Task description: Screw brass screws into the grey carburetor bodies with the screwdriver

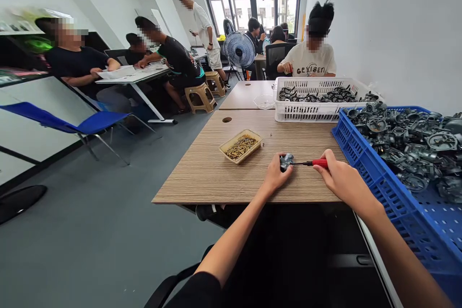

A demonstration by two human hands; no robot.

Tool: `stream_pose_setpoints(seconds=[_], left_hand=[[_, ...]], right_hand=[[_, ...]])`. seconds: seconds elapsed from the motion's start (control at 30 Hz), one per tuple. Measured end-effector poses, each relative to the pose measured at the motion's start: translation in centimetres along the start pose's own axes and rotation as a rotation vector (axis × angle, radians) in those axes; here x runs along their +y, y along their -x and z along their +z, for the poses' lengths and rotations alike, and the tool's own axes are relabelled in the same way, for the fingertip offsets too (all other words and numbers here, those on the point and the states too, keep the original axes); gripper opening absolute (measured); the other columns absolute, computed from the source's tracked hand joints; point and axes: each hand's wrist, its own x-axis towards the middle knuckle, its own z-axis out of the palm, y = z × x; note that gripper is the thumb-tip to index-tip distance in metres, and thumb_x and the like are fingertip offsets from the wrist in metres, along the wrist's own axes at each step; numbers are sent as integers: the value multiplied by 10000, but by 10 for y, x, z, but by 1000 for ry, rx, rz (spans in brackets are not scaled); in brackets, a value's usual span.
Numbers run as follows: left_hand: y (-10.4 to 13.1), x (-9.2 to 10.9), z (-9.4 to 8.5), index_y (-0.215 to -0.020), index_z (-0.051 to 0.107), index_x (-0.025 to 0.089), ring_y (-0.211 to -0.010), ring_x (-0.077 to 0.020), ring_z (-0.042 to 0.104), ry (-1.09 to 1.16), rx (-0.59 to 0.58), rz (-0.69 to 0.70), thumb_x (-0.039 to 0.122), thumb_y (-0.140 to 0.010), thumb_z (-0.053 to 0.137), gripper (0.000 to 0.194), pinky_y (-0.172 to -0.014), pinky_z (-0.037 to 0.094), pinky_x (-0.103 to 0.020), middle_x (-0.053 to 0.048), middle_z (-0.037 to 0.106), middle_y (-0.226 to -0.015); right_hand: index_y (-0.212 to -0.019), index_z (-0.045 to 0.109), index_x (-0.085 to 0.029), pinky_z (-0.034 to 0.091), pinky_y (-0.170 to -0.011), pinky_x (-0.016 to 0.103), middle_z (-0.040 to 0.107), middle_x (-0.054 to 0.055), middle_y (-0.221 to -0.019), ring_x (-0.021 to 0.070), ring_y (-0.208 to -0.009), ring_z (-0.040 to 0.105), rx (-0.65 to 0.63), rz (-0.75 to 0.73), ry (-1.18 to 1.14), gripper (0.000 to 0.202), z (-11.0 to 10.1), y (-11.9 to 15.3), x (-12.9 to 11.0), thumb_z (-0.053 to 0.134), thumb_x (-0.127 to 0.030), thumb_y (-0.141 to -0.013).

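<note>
Near the front edge of the wood-grain table [202, 173], my left hand [276, 173] grips a small grey metal part [288, 160]. My right hand [334, 173] is closed round the red handle of a screwdriver [319, 163]. The screwdriver lies level, its dark shaft pointing left, and its tip meets the metal part; the exact contact point is too small to tell. To the left of my hands, a cream tray [241, 158] holds many small brass-coloured pieces. A couple of tiny pieces [270, 134] lie on the table beyond my left hand.
A blue crate [382, 178] piled with metal parts stands at the right. Behind the table's middle is a white basket [306, 111] of similar parts, with a person [312, 57] seated beyond it. Other people, a fan [238, 51] and a blue chair [103, 121] are farther off.
</note>
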Motion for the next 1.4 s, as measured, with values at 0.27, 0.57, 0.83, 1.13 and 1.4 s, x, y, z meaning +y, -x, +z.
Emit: stream_pose_setpoints(seconds=[0.27, 0.57, 0.83, 1.13, 1.4], left_hand=[[0, 0, 0, -1218, 513, 221, -1104, -233, 640, 1, 3, 8, 279, -872, 642, 374, -996, 493, -396, -84, 663, -1188], [0, -2, 1, -1214, 505, 220, -1064, -230, 639, -16, 2, 5, 289, -874, 642, 373, -967, 497, -389, -79, 663, -1167], [-1, -3, 2, -1211, 504, 211, -1059, -227, 632, 7, 2, 19, 297, -874, 630, 370, -966, 489, -387, -82, 659, -1162], [-1, -6, 3, -1221, 506, 216, -1034, -219, 636, 0, 6, 21, 282, -866, 639, 384, -949, 493, -372, -72, 659, -1148], [-1, -5, 3, -1220, 506, 205, -1052, -229, 633, 13, 6, 27, 287, -867, 635, 385, -958, 487, -384, -84, 657, -1160]], right_hand=[[-1056, 425, -242, 404, -600, 304, 767, 102, -1002, 295, -866, 752, 15, 6, -15, 158, 1, 0, 2, 411, -400, -1059], [-1168, 421, -255, 490, -720, 332, 754, 102, -1146, 299, -990, 748, 7, -116, -123, 143, 1, 4, 4, 403, -315, -1039], [-1133, 420, -259, 477, -732, 330, 742, 84, -1057, 288, -945, 737, -11, -116, -152, 115, 1, 4, 2, 378, -290, -1031], [-1110, 400, -264, 463, -738, 333, 738, 75, -1024, 290, -919, 729, -31, -87, -195, 91, 1, 3, 5, 395, -293, -1025], [-1105, 398, -265, 459, -752, 340, 737, 76, -1032, 295, -933, 728, -36, -87, -204, 86, 1, 3, 4, 396, -288, -1022]])
